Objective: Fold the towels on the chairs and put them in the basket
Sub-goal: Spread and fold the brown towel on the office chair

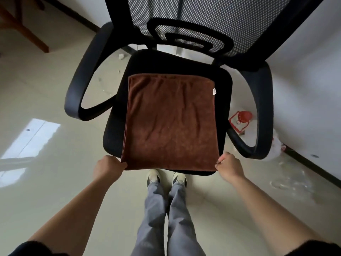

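The brown towel (171, 122) lies flat on the office chair (224, 82) seat, its near corners pinched by the left hand (108, 166) and right hand (229, 165), each grip closed on cloth, seemingly to fold it away evenly.

brown towel (171, 122) flat on chair (224, 84) — hands pinching corners.

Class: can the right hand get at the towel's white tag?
Probably yes: the tag lies uncovered at the towel's far right corner, though the right hand is pinching its near corner.
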The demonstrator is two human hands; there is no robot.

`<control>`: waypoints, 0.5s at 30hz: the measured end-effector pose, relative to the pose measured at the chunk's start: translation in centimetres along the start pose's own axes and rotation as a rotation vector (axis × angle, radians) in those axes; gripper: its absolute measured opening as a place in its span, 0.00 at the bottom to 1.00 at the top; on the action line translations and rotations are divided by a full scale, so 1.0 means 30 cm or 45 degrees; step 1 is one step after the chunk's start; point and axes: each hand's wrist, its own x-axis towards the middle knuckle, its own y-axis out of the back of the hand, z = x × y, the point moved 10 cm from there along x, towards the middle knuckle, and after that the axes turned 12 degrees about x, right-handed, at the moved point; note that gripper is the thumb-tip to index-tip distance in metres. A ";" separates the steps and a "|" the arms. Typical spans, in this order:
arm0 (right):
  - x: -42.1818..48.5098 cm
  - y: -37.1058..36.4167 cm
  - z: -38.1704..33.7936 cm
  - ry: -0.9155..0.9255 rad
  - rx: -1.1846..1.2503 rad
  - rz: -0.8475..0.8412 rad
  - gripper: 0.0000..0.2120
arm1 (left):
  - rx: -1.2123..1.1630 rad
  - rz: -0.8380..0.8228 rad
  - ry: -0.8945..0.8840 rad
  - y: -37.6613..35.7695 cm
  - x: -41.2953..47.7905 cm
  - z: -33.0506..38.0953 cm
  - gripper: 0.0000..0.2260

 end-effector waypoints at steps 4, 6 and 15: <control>0.041 -0.038 0.017 -0.048 -0.006 -0.022 0.06 | 0.051 -0.004 -0.062 -0.035 0.064 0.031 0.09; 0.063 -0.036 -0.031 -0.007 -0.002 -0.023 0.05 | 0.053 0.076 -0.082 -0.004 0.094 0.054 0.11; 0.262 0.095 -0.467 0.395 0.071 0.089 0.02 | -0.071 0.378 -0.283 0.320 0.249 0.406 0.10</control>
